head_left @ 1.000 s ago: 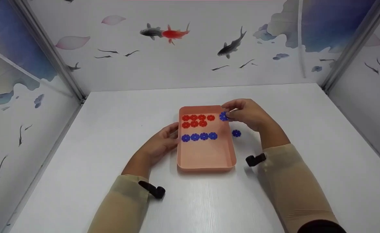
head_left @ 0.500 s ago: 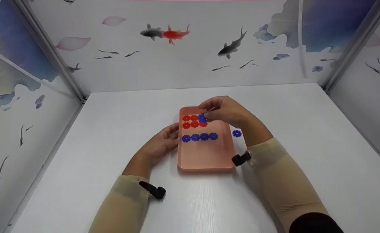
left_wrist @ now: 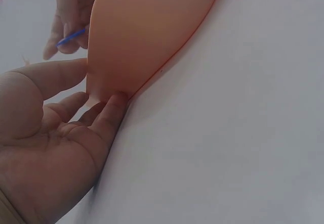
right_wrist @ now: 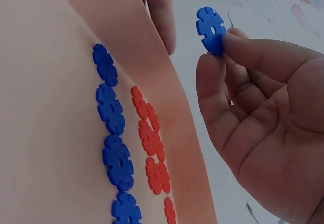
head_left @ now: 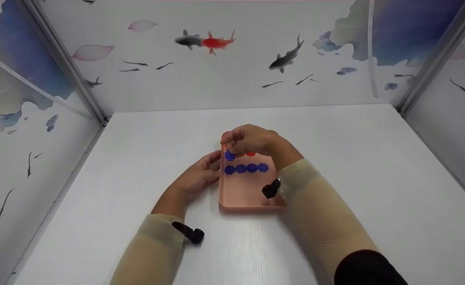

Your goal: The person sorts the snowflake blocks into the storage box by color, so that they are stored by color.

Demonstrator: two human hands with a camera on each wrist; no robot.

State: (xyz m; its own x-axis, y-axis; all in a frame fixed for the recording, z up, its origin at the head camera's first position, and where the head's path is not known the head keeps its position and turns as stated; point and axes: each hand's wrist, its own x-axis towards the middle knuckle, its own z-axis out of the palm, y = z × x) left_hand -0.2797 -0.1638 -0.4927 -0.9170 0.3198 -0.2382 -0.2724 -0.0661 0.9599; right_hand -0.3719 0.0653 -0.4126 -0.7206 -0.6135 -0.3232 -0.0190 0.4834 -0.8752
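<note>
A shallow pink tray lies on the white table. My left hand holds its left side; in the left wrist view, the thumb is at the rim and the fingertips press the outer wall. Above the tray's far left part, my right hand pinches a blue snowflake disc between thumb and fingers. Inside the tray runs a row of blue snowflake discs. Red snowflake discs lie beyond that row, mostly covered by the right hand in the head view.
White table surface surrounds the tray. A white back wall printed with fish and side walls with metal corner posts enclose it. The right forearm crosses over the tray's right edge.
My right hand has carried the blue disc leftward across the tray, from its right rim to its left side. The loose blue disc beside the tray is now hidden. My left hand stays put.
</note>
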